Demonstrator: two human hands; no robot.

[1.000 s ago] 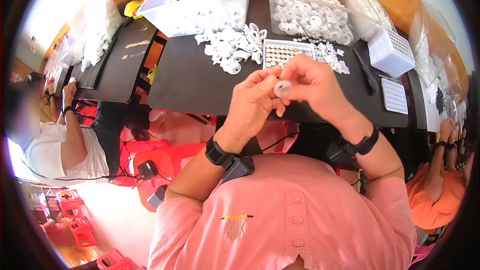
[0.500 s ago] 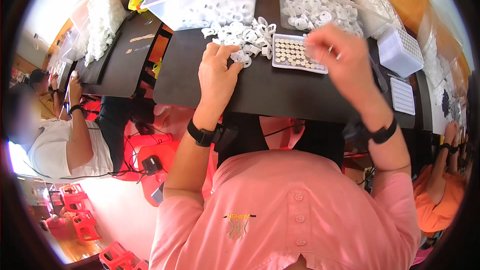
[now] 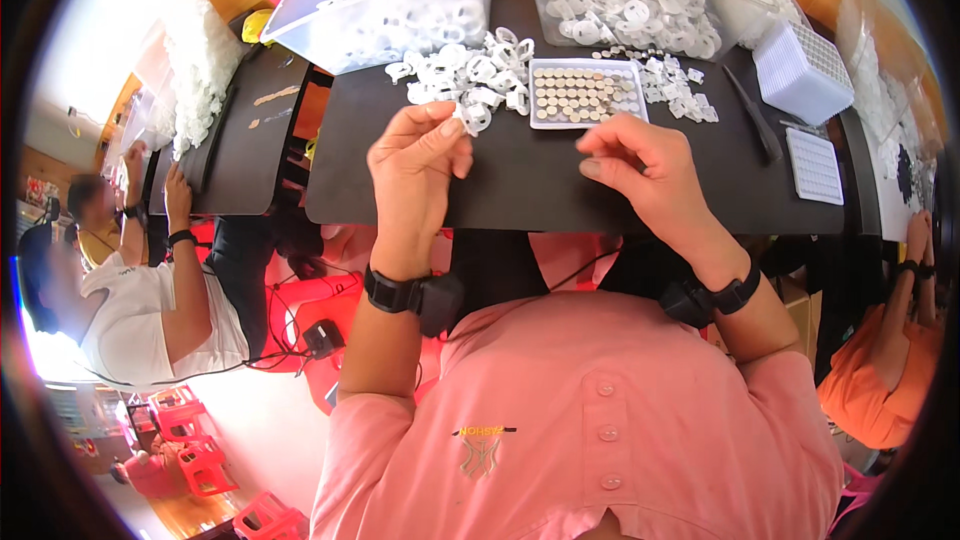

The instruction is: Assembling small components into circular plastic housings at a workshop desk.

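Note:
My left hand (image 3: 412, 175) pinches a small white plastic part (image 3: 474, 118) between thumb and forefinger, beside a loose pile of similar white parts (image 3: 478, 70). To its right is a shallow white tray (image 3: 540, 123) with rows of small round cream-coloured discs (image 3: 575, 90). My right hand (image 3: 655, 175) hovers just in front of the tray, fingers curled and thumb drawn toward the forefinger. Anything between those fingertips is too small to make out.
Two clear bins, the left bin (image 3: 390, 35) and the right bin (image 3: 630, 25), hold many white parts at the back. More small pieces (image 3: 675, 88) lie right of the tray, then a dark tool (image 3: 752, 112), stacked white trays (image 3: 800, 75) and a flat white tray (image 3: 815, 167). Co-workers sit on both sides.
My right hand has come down from over the tray's right side toward me, uncovering the tray and the small pieces. My left hand has turned and lifts the white part slightly off the pile.

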